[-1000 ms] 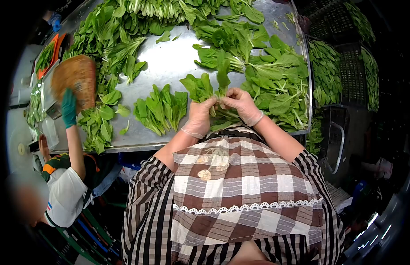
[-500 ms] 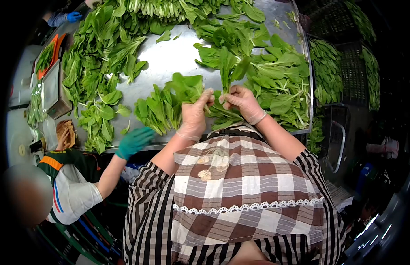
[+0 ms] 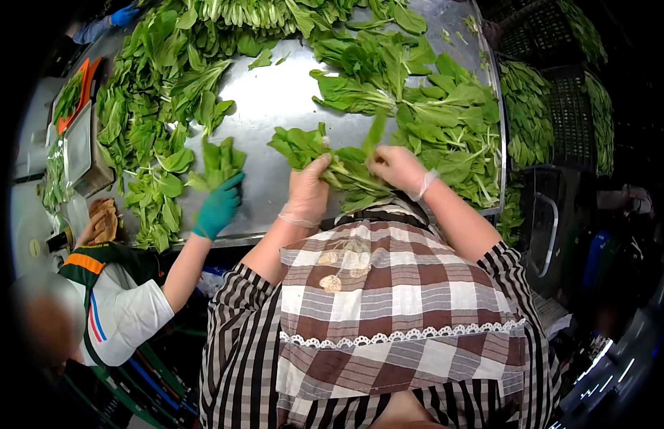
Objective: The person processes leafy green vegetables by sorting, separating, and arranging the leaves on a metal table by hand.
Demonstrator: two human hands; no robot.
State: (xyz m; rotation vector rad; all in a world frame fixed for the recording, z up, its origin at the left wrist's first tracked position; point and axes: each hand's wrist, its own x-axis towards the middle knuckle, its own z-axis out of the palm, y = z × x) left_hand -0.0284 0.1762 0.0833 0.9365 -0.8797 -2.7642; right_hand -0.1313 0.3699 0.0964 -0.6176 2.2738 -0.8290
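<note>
My left hand (image 3: 308, 193), in a clear glove, is closed around a small bunch of leafy greens (image 3: 293, 146); the leaves point left and the pale stems point right. Just to its right, my right hand (image 3: 399, 170), gloved too, pinches a single green leaf (image 3: 375, 134), which is blurred and stands up above the fingers. More greens (image 3: 364, 196) lie under and between both hands at the table's near edge. A large heap of greens (image 3: 453, 143) spreads beyond my right hand on the metal table (image 3: 264, 96).
At left, a co-worker's green-gloved hand (image 3: 219, 207) holds a bunch of greens (image 3: 221, 163). Long piles of greens (image 3: 142, 121) line the table's left and far sides. A blue-gloved hand (image 3: 123, 16) shows at the far left. Black crates (image 3: 566, 100) with greens stand to the right.
The co-worker's green-gloved hand has picked up the bunch beside my left hand and moved it left. My left hand's bunch now lies lower, and my right hand has turned, its leaf blurred.
</note>
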